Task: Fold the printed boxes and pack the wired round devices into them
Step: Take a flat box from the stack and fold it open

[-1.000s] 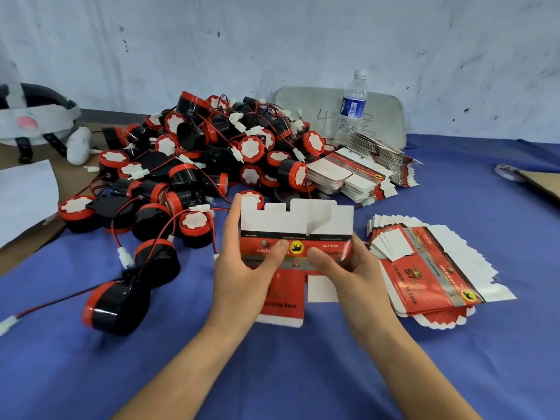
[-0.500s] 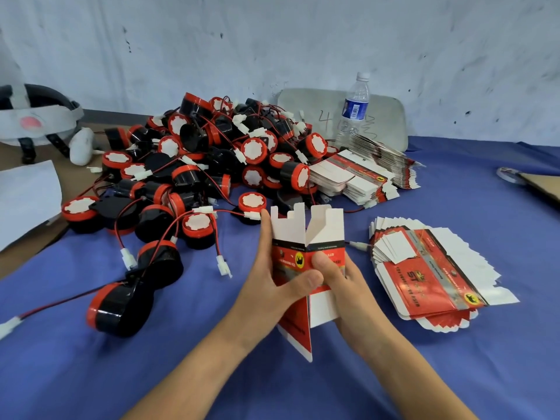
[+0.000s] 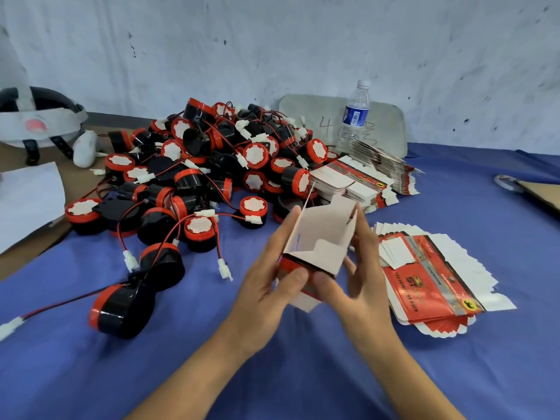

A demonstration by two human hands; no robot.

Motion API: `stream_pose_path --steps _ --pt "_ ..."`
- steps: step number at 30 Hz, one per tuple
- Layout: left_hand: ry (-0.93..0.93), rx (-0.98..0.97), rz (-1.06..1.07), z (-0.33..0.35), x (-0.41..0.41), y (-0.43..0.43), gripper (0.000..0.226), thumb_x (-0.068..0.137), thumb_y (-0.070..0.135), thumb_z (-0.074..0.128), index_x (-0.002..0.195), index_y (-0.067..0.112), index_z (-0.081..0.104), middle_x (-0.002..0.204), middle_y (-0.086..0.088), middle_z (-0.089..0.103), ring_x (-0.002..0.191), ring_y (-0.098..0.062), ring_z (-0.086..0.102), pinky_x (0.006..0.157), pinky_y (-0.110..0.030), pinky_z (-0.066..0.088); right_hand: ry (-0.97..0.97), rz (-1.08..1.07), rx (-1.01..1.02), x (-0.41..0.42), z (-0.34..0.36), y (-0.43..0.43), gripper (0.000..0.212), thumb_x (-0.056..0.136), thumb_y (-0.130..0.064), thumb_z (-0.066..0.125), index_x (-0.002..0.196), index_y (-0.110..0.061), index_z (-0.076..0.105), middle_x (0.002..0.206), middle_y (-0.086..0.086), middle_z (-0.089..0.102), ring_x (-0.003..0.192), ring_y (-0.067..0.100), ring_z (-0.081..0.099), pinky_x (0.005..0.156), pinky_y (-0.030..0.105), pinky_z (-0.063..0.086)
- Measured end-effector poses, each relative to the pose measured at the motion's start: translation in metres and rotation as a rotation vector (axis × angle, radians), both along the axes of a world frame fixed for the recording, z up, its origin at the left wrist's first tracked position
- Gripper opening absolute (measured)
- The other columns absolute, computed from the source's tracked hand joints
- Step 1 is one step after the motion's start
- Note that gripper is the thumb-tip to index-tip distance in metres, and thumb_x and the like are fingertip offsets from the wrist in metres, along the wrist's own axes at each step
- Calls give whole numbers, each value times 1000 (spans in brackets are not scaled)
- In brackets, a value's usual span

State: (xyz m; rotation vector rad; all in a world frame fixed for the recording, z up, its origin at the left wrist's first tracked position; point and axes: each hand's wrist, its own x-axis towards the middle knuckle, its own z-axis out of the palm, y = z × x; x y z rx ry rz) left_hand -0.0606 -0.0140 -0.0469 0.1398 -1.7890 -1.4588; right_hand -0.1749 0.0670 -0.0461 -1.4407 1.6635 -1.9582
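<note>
Box (image 3: 321, 228) stands open-end up, pinched at its walls by my left grip (image 3: 268, 286) and right grip (image 3: 365, 278), with the devices (image 3: 212, 165) piled beyond, nearer the left grip.

Clear plastic water bottle (image 3: 356, 116), blue label, white cap on, upright at the far side of the blue-clothed tabletop (image 3: 454, 374). Right behind the bottle: grey rounded board (image 3: 391, 128) propped against a scuffed white wall (image 3: 272, 40), red scrawl on its face. Far left of the bottle: white-and-black head-strap rig (image 3: 39, 122) and, nearer, a white paper sheet (image 3: 27, 201), both on brown board (image 3: 12, 160). Well right of the bottle: a brown cardboard corner (image 3: 542, 192).
</note>
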Motion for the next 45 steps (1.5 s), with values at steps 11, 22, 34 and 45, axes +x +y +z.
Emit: stream_pose_path --steps 11,22,34,45 --pt "-151 -681 302 -8 -4 1 54 85 35 58 135 37 41 157 16 21 135 -17 35 108 -25 35 -410 269 177 -7 2 0 80 60 -93 44 121 -44 61 125 -4 65 120 15 59 96 31 50" --pt "-137 -721 440 0 -3 6 33 82 40 61 111 26 58 128 -3 56 112 -26 53 96 -27 44 -500 299 70 -5 11 -2 57 78 -65 59 123 -31 62 124 1 65 113 20 63 86 29 53" --pt "-32 -725 592 -7 -5 2 31 80 39 68 90 10 71 114 -4 58 106 -28 55 88 -34 50 -538 337 54 0 17 0 77 66 -75 65 125 -26 60 126 6 64 116 24 61 93 37 52" --pt "-12 -704 640 -12 -9 1 39 78 43 69 108 22 58 147 -7 34 129 -18 42 95 -32 48 -632 426 120 -2 12 0 36 81 -22 67 116 -26 67 115 6 69 104 20 65 83 29 54"
